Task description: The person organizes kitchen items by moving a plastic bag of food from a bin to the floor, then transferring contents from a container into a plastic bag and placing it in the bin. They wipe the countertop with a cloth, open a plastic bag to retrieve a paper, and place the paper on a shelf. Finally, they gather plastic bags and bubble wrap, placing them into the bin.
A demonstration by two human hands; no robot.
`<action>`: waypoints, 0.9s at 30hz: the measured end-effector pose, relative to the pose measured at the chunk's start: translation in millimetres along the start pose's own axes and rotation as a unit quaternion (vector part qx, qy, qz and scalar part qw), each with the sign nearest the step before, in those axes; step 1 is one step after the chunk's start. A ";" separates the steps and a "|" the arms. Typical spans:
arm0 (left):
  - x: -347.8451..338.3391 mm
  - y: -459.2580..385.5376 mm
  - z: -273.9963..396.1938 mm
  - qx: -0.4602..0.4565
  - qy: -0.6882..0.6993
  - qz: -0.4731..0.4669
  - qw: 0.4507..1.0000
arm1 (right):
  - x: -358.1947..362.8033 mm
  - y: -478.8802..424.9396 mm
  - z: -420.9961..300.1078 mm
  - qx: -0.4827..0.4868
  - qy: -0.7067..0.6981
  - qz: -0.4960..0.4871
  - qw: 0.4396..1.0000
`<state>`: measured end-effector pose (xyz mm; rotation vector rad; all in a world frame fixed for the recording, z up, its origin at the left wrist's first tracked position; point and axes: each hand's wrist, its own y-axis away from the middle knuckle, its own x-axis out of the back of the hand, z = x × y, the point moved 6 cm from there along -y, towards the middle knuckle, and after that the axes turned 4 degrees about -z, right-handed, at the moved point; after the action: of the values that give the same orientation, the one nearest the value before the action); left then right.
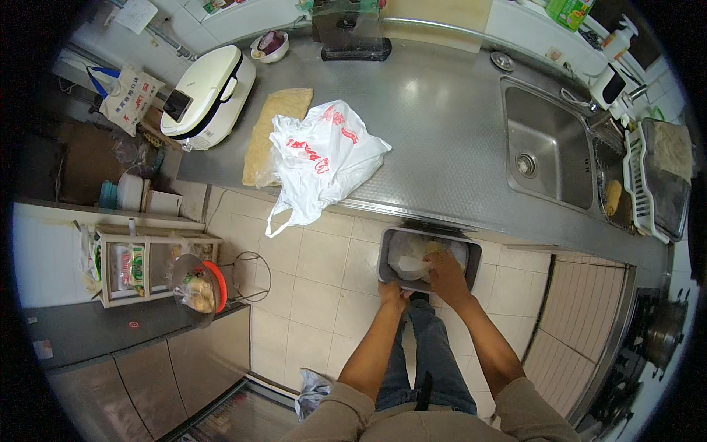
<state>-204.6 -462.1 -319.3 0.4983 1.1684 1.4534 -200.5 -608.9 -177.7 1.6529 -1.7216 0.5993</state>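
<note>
A grey plastic bin (383,271) stands before me, close against the counter front. My left hand (391,294) grips its near rim at the left corner. My right hand (445,276) reaches down inside the bin, fingertips among crumpled translucent plastic (399,248). Beside those fingers lies a white object (411,266), and something yellowish shows just past them. Whether the right fingers hold anything is hidden by the hand itself. On the counter, a white plastic carrier bag (331,149) with red printing lies partly over a tan cloth or mat (281,105), one handle hanging past the edge.
A steel counter (436,121) runs across, with a white rice cooker (207,94), a bowl (272,51), a knife block (353,33) and a sink (547,143). At left are a shelf rack (149,237) and a wire stand (251,276). A stove (635,359) lies right.
</note>
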 end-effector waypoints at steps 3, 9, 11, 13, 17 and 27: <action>9.3 2.0 -3.1 0.054 0.003 -0.029 0.998 | 16.7 -0.4 -13.6 0.016 -0.017 0.024 0.999; -8.6 17.3 3.5 0.126 0.021 -0.105 0.986 | 32.1 1.6 -29.2 0.007 -0.026 0.022 0.999; -4.3 11.3 -1.9 0.105 0.022 -0.079 0.991 | 34.4 6.7 -34.7 0.009 -0.020 0.027 0.999; -2.5 8.0 -4.7 0.097 0.001 -0.078 0.992 | 36.0 12.3 -37.5 -0.003 -0.023 0.027 0.999; 5.3 7.2 -7.9 0.110 0.000 -0.057 0.992 | 48.9 24.2 -31.6 -0.019 -0.050 0.068 0.996; 13.0 38.5 4.4 0.087 0.017 -0.124 0.988 | 82.4 49.7 -70.7 -0.035 -0.080 0.094 0.992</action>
<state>-223.4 -443.0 -288.5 0.4320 1.3404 1.1576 -236.9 -609.1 -64.0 1.5361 -2.0080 0.4955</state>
